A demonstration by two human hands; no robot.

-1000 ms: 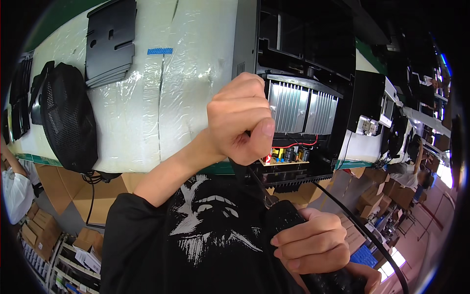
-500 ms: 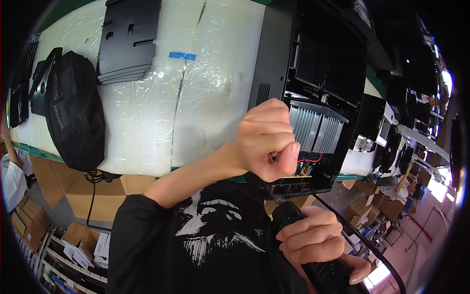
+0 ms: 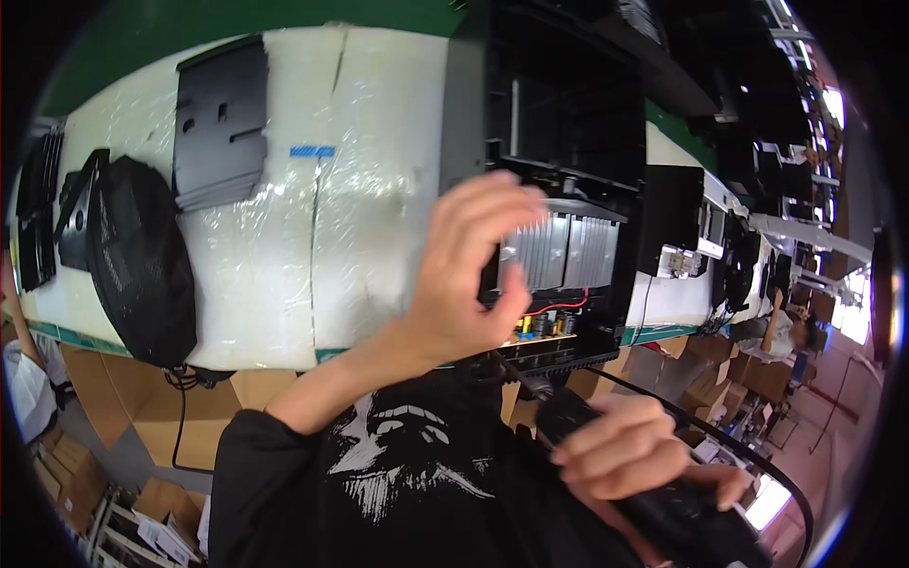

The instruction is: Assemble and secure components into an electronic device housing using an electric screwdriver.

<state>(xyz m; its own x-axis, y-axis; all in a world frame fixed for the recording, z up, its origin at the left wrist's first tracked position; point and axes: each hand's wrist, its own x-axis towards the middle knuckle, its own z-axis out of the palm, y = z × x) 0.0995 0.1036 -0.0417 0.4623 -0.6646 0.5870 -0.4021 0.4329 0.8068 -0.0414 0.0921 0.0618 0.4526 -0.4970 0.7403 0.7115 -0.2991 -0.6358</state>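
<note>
My left hand (image 3: 464, 270) is over the near left part of a black equipment chassis (image 3: 559, 123). Its fingers are curled but spread from the thumb, with nothing visible between them. In my right hand (image 3: 630, 450) is a black electric screwdriver (image 3: 566, 415), gripped round its body. The bit points up and left toward the chassis's near edge; I cannot tell whether it touches anything. Inside the chassis sit silver finned heat sinks (image 3: 544, 254), a red wire (image 3: 557, 305) and a strip of circuit board parts (image 3: 540, 327).
Left on the plastic-covered white bench (image 3: 369, 246) lie grey-black panels (image 3: 222, 123) and a black mesh-covered item (image 3: 142, 256). A black cable (image 3: 734, 435) curves past my right hand. Cardboard boxes (image 3: 170, 393) stand below the bench. Another person (image 3: 781, 327) is at the far right.
My left hand has gone from a closed fist to spread fingers. My right hand keeps hold of the screwdriver, a little farther right and lower. The whole view has shifted.
</note>
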